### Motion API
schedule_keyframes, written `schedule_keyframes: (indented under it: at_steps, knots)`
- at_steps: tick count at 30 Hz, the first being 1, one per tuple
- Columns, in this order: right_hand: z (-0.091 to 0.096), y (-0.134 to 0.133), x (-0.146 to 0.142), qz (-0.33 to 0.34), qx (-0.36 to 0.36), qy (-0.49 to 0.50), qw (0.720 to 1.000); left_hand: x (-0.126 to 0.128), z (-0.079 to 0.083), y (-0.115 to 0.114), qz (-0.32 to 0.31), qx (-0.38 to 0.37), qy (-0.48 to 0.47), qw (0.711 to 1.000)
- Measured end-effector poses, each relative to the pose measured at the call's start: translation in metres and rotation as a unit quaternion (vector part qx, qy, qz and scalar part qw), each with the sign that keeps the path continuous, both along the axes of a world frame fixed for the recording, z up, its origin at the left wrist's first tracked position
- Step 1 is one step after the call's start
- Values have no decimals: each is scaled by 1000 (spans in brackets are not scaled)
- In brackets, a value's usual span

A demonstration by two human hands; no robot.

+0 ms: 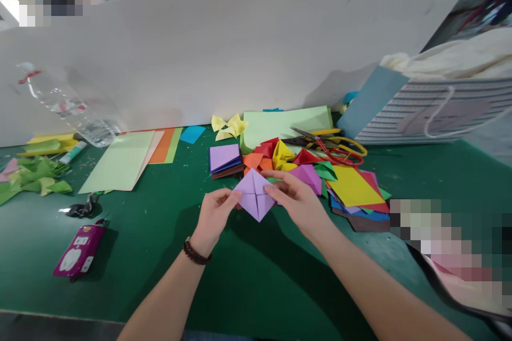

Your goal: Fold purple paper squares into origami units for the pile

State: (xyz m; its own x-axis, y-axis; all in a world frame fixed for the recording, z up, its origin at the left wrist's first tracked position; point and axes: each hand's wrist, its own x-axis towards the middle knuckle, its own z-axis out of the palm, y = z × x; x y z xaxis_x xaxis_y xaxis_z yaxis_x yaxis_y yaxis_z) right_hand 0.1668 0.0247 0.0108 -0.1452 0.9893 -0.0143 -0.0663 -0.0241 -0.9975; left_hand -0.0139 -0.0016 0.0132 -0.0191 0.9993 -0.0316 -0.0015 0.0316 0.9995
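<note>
A folded lilac paper square (253, 195) with crossing creases is held just above the green table (248, 277), one corner pointing toward me. My left hand (214, 217) pinches its left corner; a dark bead bracelet sits on that wrist. My right hand (294, 198) grips the right side, fingers pressed on the top fold. Right behind the paper lies a heap of folded coloured pieces (288, 162) in red, yellow, orange, green and purple.
A small stack of paper squares (224, 160) lies behind my left hand. Scissors (332, 146) rest on pale green sheets. A striped bag (432, 112) stands at right, a plastic bottle (68, 109) and green scraps (32, 178) at left, a magenta case (80, 250) with keys near the front.
</note>
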Motion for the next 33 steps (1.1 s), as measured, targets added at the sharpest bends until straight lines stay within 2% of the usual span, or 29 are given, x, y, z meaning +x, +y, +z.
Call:
schedule_keyframes:
  at_steps: [5,9,12,19,27,33]
  knots:
    - [-5,-1,3,-24,55,-47,997,3,1,-2,-43,-62,-65,995]
    - [-2,-6,1,-48,153,-141,977,4,3,-3,-69,-135,-81,985]
    - [3,-8,-1,-36,201,-187,961,3,2,-2,-75,-128,-114,982]
    - [2,-9,-2,-8,255,-251,934,3,-1,-1,-70,-114,-154,979]
    - [-3,-11,-3,-21,308,-254,917,4,0,-1,-85,-107,-143,980]
    - [-6,-11,-5,-66,335,-280,897,5,-1,-2,-99,-86,-114,985]
